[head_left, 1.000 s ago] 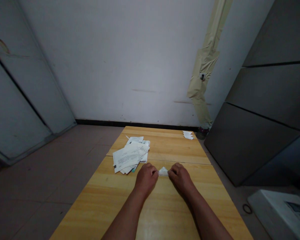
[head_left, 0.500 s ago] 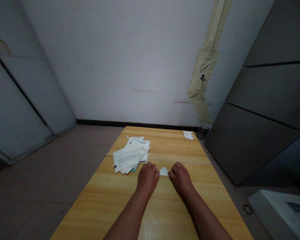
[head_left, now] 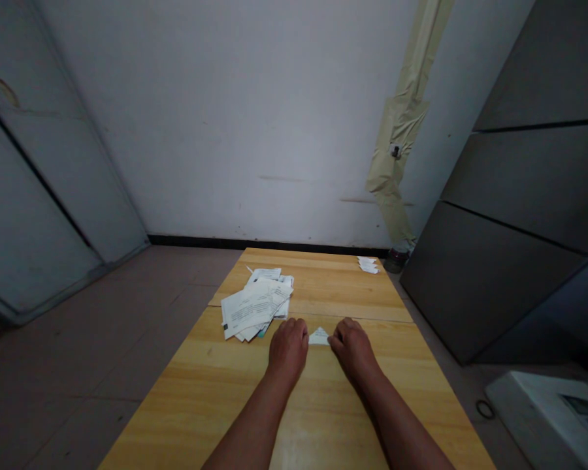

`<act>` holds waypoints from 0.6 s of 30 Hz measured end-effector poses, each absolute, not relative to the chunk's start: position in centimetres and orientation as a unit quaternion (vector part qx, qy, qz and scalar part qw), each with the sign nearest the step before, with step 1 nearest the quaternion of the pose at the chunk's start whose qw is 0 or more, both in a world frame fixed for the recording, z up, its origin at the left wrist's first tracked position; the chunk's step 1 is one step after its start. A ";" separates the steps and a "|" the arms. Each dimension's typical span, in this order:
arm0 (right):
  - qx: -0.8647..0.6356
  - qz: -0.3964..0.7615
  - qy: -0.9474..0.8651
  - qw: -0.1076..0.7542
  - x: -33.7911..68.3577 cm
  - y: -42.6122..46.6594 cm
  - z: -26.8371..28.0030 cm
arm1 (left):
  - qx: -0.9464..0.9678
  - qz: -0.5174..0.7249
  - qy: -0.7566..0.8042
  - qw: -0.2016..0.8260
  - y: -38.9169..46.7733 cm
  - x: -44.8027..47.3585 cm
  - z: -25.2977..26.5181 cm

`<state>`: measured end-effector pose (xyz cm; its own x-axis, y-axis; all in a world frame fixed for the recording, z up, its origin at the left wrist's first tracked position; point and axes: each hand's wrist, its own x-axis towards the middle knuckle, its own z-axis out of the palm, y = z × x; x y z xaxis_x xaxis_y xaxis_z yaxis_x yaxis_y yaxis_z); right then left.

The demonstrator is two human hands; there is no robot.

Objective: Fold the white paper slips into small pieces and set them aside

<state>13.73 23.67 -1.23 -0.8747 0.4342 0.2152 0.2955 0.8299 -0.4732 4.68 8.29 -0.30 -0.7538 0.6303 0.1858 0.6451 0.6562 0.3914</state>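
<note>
A small piece of printed white paper (head_left: 319, 337), folded into a triangle with its point away from me, lies on the wooden table between my hands. At its left corner is my left hand (head_left: 289, 344), fingers curled together and touching the paper's edge. My right hand (head_left: 351, 343) pinches the right corner, its thumb and fingers closed. The fingertips are partly hidden behind the knuckles. Just beyond my left hand, a loose pile of printed paper sheets (head_left: 252, 308) is spread out, overlapping at angles.
Several small folded white papers (head_left: 368, 264) lie at the far right corner of the table (head_left: 333, 405). Behind the table stands a white wall (head_left: 274, 130). Dark grey panels (head_left: 514, 189) rise at the right, with a white box-shaped device (head_left: 543, 418) on the floor below.
My left hand has shifted very slightly left, and a little more of the folded paper's left corner shows. My right hand stays at its corner.
</note>
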 end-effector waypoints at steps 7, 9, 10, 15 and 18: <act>-0.162 0.261 -0.934 0.182 14.1 24.4 -1.4 | -0.471 -0.231 -0.851 0.020 8.3 4.9 -0.3; -0.152 0.277 -0.931 0.183 14.2 24.8 -1.4 | -0.490 -0.214 -0.845 0.013 8.5 5.1 -0.2; -0.149 0.286 -0.929 0.185 14.2 24.9 -1.4 | -0.495 -0.206 -0.844 0.011 8.5 5.2 -0.2; -0.143 0.338 -0.893 0.260 14.5 25.0 -0.8 | -0.500 -0.162 -0.850 0.026 8.5 6.1 -0.3; -0.154 0.370 -0.841 0.363 14.8 24.4 0.0 | -0.495 -0.143 -0.856 0.037 8.8 6.9 -0.4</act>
